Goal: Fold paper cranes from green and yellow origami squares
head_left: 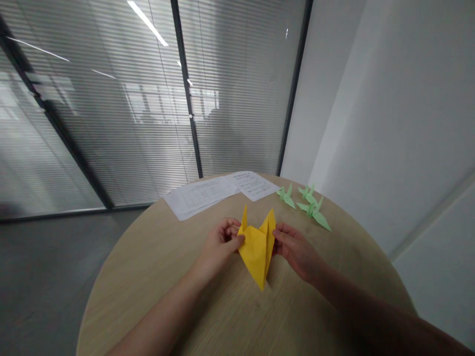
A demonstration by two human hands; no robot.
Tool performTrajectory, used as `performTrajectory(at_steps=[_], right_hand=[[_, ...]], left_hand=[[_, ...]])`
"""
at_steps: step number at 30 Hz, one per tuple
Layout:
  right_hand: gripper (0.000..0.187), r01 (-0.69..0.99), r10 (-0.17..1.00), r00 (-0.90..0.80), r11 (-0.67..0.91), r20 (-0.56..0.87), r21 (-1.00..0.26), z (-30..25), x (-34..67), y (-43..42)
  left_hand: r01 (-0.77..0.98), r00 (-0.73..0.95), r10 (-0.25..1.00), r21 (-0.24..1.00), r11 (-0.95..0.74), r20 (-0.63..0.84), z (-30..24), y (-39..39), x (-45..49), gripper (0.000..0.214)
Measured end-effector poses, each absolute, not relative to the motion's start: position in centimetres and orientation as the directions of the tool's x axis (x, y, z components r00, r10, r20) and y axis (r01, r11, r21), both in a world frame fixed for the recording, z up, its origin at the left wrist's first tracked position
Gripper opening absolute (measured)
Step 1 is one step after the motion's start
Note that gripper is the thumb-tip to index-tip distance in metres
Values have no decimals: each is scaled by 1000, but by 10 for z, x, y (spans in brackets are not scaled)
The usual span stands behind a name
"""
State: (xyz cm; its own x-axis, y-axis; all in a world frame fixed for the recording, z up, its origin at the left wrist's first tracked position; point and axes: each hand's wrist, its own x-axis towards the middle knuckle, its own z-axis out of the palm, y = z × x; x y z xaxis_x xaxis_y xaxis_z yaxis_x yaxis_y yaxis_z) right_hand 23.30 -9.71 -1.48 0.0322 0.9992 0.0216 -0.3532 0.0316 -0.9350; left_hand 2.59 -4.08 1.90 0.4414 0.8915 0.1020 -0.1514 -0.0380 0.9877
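A yellow folded paper crane (256, 247) is held over the table, one narrow point sticking up at its left and a broader one at its right. Its lower tip points down towards me. My left hand (224, 240) pinches the crane's left side, thumb in front and fingers curled behind. On the other side, my right hand (293, 247) is closed on the right edge, its fingertips partly hidden behind the paper. Beyond my right hand lie three small pale green paper cranes (314, 213).
The round wooden table (148, 277) reaches to a glass partition with blinds (237, 99) at the back. Printed sheets (204, 193) overlap near the far edge. A white wall (415, 123) rises at the right, close to the table's rim.
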Motion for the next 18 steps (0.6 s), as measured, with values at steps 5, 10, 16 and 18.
performTrajectory(at_steps=[5, 10, 16, 18], right_hand=[[30, -324, 992, 118, 87, 51, -942, -11, 233, -99], [28, -325, 993, 116, 71, 35, -943, -5, 232, -100], [21, -337, 993, 72, 115, 96, -934, -1, 231, -103], [17, -323, 989, 82, 143, 122, -936, -1, 232, -104]], left_hand=[[-128, 407, 912, 992, 6, 47, 20, -38, 23, 52], [-102, 417, 908, 995, 1, 42, 18, -37, 21, 33], [-139, 488, 863, 965, 221, -127, 16, -38, 24, 32], [-110, 571, 776, 912, 396, -268, 16, -39, 25, 49]])
